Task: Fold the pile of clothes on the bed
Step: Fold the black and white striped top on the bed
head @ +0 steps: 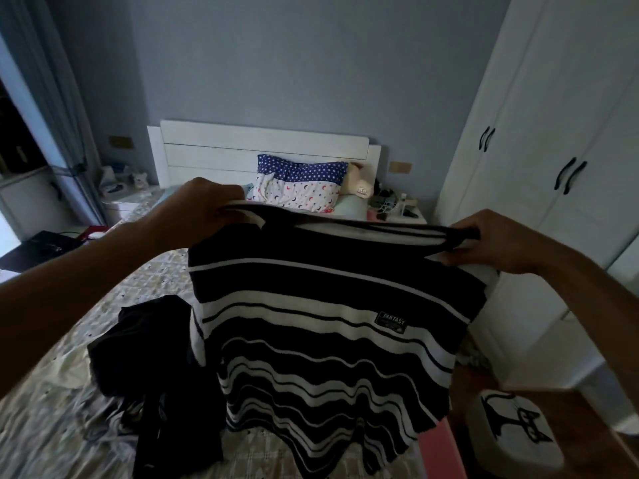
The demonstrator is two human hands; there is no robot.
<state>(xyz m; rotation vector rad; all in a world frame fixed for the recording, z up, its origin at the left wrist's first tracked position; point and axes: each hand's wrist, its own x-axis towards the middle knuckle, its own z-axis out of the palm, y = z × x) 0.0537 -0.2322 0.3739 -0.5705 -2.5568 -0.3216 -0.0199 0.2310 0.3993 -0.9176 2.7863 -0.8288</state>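
A dark navy and white striped sweater (328, 326) with a small "FANTASY" label hangs spread in the air over the bed (145, 281). My left hand (204, 212) grips its top left corner and my right hand (498, 240) pinches its top right corner, both raised at about the same height. The sweater's lower hem trails down onto the bed near its foot. A pile of dark clothes (155, 375) lies crumpled on the bed to the left of the sweater, partly hidden behind it.
A starred pillow (301, 183) leans at the white headboard (259, 143). White wardrobe doors (553, 150) line the right side. A round stool with a cat drawing (515, 430) stands on the floor at lower right. Nightstands with small items flank the bed.
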